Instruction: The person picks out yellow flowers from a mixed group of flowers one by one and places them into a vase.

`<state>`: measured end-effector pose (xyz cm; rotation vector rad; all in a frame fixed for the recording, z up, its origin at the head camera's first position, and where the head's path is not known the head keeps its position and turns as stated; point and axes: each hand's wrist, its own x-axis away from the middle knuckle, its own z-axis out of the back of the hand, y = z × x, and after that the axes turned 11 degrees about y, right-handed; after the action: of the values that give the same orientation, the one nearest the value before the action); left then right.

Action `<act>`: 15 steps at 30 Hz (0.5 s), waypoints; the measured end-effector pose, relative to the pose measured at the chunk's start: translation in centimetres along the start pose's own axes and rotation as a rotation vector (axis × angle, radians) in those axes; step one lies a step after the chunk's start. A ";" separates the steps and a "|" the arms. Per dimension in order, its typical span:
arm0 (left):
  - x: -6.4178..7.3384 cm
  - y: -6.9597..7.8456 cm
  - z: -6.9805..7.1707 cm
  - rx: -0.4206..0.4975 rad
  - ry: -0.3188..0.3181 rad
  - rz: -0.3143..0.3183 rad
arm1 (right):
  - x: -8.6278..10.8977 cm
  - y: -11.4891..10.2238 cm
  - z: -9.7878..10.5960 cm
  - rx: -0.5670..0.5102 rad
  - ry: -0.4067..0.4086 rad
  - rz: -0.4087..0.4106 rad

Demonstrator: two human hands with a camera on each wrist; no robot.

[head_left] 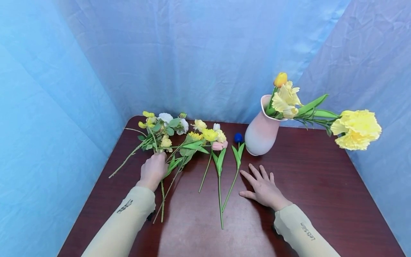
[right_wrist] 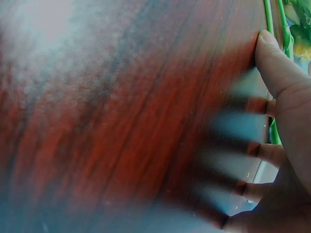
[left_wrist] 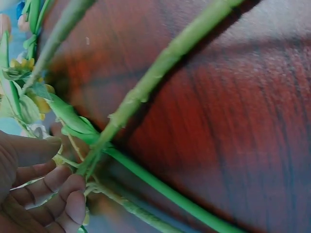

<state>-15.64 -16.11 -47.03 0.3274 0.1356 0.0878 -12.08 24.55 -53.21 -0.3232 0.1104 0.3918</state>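
Note:
My left hand (head_left: 154, 169) reaches into a spread of artificial flowers at the left. In the left wrist view its fingers curl at a branching green flower stem (left_wrist: 90, 165), with the thumb above. White roses (head_left: 165, 117) and yellow blooms (head_left: 148, 114) lie just beyond that hand. My right hand (head_left: 264, 189) rests palm down on the table with fingers spread. A blue tulip (head_left: 238, 137) lies left of it. Behind stands a pink and white vase (head_left: 261, 137), holding an orange tulip (head_left: 280, 79), a pale yellow flower (head_left: 285, 98) and a large yellow flower (head_left: 358, 129) leaning right.
The dark reddish-brown table (head_left: 192, 232) has its back edge close to a blue curtain (head_left: 205, 64). A pink tulip (head_left: 218, 145) and more yellow flowers (head_left: 209, 135) lie mid-table, their stems pointing toward the near side. Several stems cross near the left hand.

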 end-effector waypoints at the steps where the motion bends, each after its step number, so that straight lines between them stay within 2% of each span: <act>1: 0.1 -0.1 -0.1 0.001 0.000 0.002 | 0.0 0.0 0.0 0.000 0.002 0.001; 15: 0.2 -1.2 -0.8 -0.003 0.007 0.031 | 0.0 -0.1 0.1 0.009 0.003 0.000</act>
<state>-15.51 -16.98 -48.20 0.3266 0.1374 0.1202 -12.07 24.51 -53.10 -0.3151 0.1151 0.3909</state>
